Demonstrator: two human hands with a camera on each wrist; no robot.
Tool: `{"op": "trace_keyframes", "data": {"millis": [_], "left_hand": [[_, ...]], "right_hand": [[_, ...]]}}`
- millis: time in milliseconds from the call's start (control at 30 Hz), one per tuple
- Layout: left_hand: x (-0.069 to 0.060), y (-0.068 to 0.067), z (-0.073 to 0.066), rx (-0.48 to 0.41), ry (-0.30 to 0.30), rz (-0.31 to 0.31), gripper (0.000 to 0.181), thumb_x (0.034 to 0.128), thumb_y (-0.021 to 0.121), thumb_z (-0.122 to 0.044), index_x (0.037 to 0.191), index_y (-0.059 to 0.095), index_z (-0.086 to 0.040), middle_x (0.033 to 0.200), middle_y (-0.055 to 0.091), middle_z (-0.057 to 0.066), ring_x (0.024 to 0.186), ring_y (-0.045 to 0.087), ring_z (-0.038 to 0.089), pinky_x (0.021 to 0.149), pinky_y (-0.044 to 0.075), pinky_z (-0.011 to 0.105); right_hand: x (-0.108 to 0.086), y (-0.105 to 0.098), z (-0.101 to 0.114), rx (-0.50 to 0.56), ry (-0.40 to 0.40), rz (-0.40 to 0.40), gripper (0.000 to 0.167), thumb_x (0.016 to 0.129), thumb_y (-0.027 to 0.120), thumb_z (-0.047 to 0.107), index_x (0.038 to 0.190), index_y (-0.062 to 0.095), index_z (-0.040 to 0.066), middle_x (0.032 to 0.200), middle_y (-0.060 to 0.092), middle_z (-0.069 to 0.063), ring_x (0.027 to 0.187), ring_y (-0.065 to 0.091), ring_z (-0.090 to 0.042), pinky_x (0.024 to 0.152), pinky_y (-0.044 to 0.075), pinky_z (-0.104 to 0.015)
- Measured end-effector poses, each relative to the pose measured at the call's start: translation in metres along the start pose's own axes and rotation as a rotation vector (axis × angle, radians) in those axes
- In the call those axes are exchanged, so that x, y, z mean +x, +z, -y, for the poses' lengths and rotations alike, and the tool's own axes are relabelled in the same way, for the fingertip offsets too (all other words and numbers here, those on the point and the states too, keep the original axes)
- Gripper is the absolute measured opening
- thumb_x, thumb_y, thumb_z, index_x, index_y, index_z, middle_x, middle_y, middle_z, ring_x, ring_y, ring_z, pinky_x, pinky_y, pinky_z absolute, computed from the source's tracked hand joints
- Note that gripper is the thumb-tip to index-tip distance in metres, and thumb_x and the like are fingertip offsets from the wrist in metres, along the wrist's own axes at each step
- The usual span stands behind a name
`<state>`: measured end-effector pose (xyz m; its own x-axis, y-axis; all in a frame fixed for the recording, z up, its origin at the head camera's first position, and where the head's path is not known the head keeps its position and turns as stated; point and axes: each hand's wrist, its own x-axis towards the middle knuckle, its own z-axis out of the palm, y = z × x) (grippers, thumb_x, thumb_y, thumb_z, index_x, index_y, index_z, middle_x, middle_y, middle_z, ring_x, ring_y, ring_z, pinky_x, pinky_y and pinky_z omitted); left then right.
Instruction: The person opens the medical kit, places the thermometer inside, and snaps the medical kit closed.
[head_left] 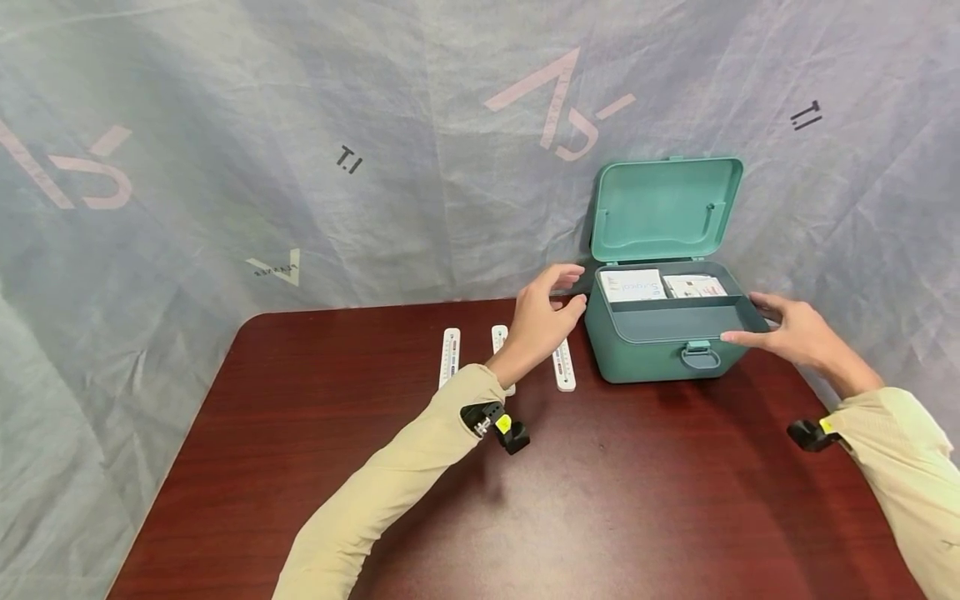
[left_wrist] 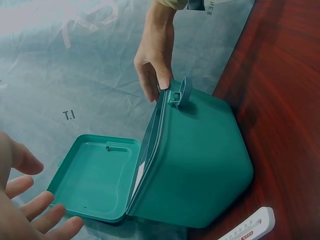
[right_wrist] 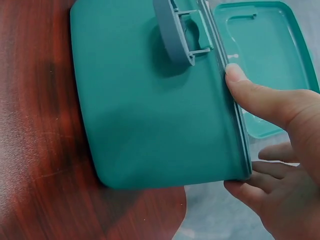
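1. While my right hand [head_left: 798, 333] grips a green box [head_left: 645, 362] by its right rim, thumb near the front corner, my left hand [head_left: 540, 321] hovers just beside its left side, fingers loosely spread.
2. The box stands back right on the reddish table [head_left: 600, 517], lid [head_left: 667, 208] raised (white packets [head_left: 632, 285] inside).
3. White thermometers [head_left: 566, 371] lie left.

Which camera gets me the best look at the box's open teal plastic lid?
The head view: it shows the rectangular teal plastic lid whole, inner face unobstructed. The left wrist view shows it turned sideways, with the left hand by one corner; the right wrist view, only partly, the right hand covering some.
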<state>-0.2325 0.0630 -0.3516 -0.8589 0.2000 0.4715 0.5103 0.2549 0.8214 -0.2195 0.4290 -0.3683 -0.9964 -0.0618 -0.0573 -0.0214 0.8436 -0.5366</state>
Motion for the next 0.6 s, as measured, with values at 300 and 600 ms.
{"op": "trace_keyframes", "data": {"millis": [300, 600], "left_hand": [[-0.008, -0.01, 0.005, 0.001, -0.001, -0.018, 0.034, 0.0855, 0.062, -0.008, 0.119, 0.062, -0.013, 0.112, 0.065, 0.002, 0.104, 0.059, 0.009, 0.079, 0.05, 0.024], [-0.017, -0.025, 0.012, -0.003, -0.051, -0.027, 0.033, 0.0857, 0.062, -0.009, 0.119, 0.063, -0.014, 0.112, 0.065, 0.001, 0.108, 0.058, 0.014, 0.081, 0.05, 0.028]], "right_hand": [[0.0, 0.003, -0.007, 0.01, 0.006, -0.044, 0.093, 0.079, 0.074, 0.042, 0.145, 0.029, -0.006, 0.124, 0.05, -0.036, 0.104, 0.059, -0.033, 0.061, 0.043, -0.016], [-0.003, 0.002, -0.006, -0.015, 0.021, -0.035, 0.094, 0.077, 0.075, 0.045, 0.144, 0.031, -0.005, 0.122, 0.052, -0.036, 0.093, 0.064, -0.022, 0.061, 0.043, -0.018]]}}
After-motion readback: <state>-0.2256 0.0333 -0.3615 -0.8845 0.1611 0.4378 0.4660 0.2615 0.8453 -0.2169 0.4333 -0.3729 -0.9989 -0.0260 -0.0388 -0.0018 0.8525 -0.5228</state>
